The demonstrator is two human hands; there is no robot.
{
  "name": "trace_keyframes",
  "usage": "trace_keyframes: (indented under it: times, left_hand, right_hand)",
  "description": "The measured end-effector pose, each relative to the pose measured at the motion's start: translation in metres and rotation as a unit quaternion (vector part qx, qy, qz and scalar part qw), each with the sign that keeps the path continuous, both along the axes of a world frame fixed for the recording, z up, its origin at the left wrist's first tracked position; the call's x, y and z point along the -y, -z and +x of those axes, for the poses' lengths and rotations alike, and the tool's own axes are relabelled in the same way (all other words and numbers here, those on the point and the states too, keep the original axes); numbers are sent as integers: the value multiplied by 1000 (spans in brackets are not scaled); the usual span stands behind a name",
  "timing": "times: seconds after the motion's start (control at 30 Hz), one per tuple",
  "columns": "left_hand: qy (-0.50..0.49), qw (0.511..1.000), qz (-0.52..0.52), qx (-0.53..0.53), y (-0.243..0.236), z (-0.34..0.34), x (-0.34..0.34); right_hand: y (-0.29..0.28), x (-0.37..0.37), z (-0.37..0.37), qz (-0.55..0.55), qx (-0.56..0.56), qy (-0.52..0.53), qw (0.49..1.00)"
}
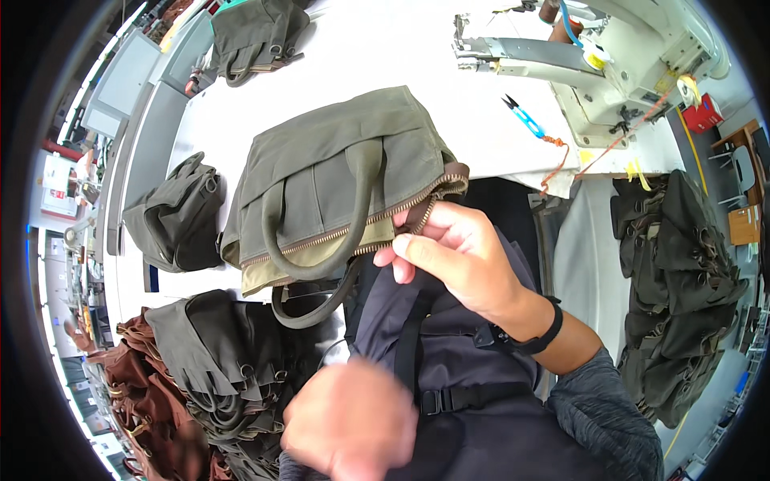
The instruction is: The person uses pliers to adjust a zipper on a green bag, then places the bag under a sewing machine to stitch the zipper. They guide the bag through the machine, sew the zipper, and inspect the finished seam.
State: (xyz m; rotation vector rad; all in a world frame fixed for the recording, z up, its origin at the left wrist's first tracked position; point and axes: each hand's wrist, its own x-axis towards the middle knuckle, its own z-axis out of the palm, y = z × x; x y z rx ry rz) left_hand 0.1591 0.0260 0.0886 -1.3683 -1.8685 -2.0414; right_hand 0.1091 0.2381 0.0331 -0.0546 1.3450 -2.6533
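Note:
A dark olive canvas handbag point(321, 168) lies tilted at the table's near edge, its two rounded handles hanging toward me. Along its mouth runs a brass-toothed zipper point(309, 243), partly parted, with pale lining between the sides. My right hand point(453, 252) is closed on the zipper's right end, thumb on top and fingers curled beneath, by a brown end tab point(455, 175). Below the bag and away from it, my left hand point(353, 421) is smeared by motion, and its fingers cannot be made out.
A sewing machine point(626, 88) stands at the far right of the white table point(353, 48). Blue thread snips point(523, 117) on an orange cord lie near it. Other olive bags point(180, 212) sit left; piled bags point(224, 345), brown ones point(148, 401) and hanging olive bags point(674, 280) flank me.

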Motion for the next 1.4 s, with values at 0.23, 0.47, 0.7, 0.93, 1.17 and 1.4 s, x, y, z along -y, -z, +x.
trace_keyframes:
  times: [0.23,0.47,0.7,0.93,1.17,1.4]
  left_hand:
    - [-121,934,16,337,59,-40,-46]
    - [-91,874,96,467,52,-65,-67]
    - [-153,869,222,414,92,-65,-63]
    - [-175,897,165,372,119,-63,-53]
    - [-166,912,177,330,115,-57,-38]
    - [-168,903,150,366,110,-64,-24]
  right_hand:
    - [-2,3,4,59,-46,42,996]
    - [0,13,4,157,-48,90,982]
    - [-16,4,14,445,-113,-32,888]
    - [-52,3,-12,665,-468,143,565]
    - [-40,-9,-44,675,-441,97,583]
    - [-48,4,-61,592,-332,182,712]
